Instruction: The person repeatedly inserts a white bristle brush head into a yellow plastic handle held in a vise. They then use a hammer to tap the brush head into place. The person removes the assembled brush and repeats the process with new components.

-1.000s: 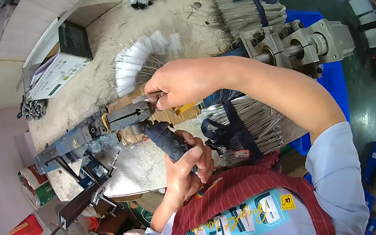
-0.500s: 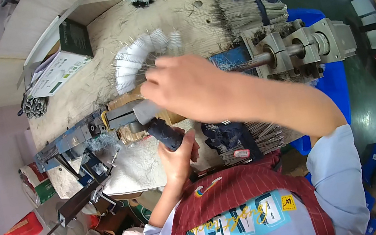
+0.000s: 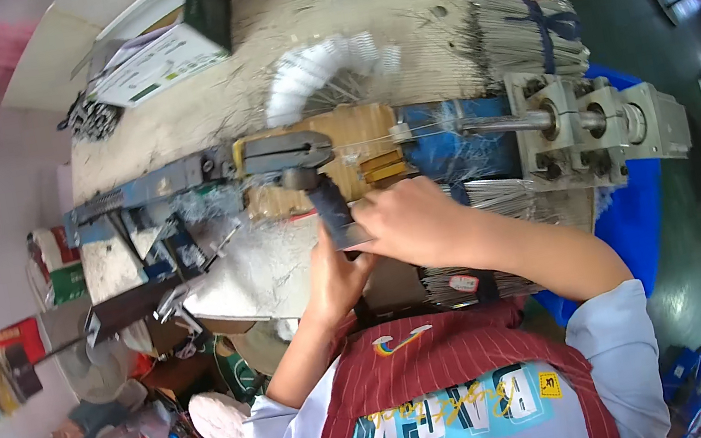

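My left hand (image 3: 334, 273) is closed around the lower end of a black-wrapped lever handle (image 3: 332, 208), which hangs from a grey metal clamp (image 3: 287, 151). Beside it my right hand (image 3: 412, 219) has its fingers curled by the handle, against a small greyish piece (image 3: 353, 235) whose kind I cannot make out. Thin wire (image 3: 365, 142) runs from the clamp to the steel shaft (image 3: 503, 124) at the right. Behind the clamp, white bristle brushes (image 3: 324, 69) with wire stems lie fanned in an arc.
Tied bundles of metal wires (image 3: 524, 33) lie at the far right, with another bundle (image 3: 496, 193) near my right forearm. A box (image 3: 168, 59) stands at the back left. Bearing blocks (image 3: 554, 122) hold the shaft. A blue bin (image 3: 621, 209) is at the bench's right.
My right hand has come down from above the clamp to beside my left hand at the handle. The clamp's jaws and the wire now show. The whole view has shifted.
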Demonstrator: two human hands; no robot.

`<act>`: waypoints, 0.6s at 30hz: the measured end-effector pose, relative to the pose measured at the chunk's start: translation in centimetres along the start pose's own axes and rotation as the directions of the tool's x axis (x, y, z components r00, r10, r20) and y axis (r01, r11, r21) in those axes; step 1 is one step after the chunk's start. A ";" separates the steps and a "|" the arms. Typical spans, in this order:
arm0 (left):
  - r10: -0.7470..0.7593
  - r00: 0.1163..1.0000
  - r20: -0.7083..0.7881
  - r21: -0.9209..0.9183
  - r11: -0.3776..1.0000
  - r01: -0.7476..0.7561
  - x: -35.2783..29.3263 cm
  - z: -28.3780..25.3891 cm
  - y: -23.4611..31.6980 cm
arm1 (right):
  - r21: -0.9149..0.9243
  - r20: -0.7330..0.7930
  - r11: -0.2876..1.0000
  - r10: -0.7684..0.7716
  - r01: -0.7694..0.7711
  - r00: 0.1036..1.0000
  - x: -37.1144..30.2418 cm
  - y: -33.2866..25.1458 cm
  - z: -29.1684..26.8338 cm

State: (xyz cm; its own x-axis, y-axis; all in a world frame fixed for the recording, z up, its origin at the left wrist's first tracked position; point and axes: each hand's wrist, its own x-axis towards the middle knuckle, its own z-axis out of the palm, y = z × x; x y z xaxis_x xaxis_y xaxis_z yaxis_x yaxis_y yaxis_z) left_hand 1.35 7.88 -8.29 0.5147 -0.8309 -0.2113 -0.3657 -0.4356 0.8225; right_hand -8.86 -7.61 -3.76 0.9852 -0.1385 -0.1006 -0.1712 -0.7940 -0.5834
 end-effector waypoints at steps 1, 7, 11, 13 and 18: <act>0.102 0.994 -0.029 -0.069 0.992 -0.104 -0.5 -0.8 -0.2 | -0.018 -0.018 1.000 -0.016 0.015 1.000 -0.5 0.3 -0.5; -0.419 0.854 -0.308 -0.583 0.793 0.179 -4.5 -7.8 -6.1 | -0.332 -0.419 0.930 0.005 -0.158 0.908 -0.7 4.1 -1.3; -0.442 0.803 -0.400 -0.610 0.782 0.127 -2.5 -9.0 -5.7 | -0.283 -0.363 0.953 0.000 -0.110 0.932 -0.8 4.2 -1.8; -0.399 0.807 -0.435 -0.556 0.824 0.108 -1.7 -8.8 -6.1 | -0.253 -0.350 0.960 0.023 -0.119 0.936 -1.6 3.3 -2.2; -0.249 0.800 -0.546 -0.458 0.888 -0.036 -0.8 -8.1 -7.6 | -0.029 -0.401 0.997 0.056 -0.074 0.914 -3.7 2.7 -1.9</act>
State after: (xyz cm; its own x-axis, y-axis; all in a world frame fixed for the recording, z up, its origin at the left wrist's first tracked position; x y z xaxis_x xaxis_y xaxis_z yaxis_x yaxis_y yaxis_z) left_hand 10.05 14.65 -10.08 0.9260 -0.3676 -0.0857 0.0121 -0.1981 0.9801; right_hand -12.94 -10.37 -3.41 0.8907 -0.4088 0.1990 -0.2432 -0.7982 -0.5512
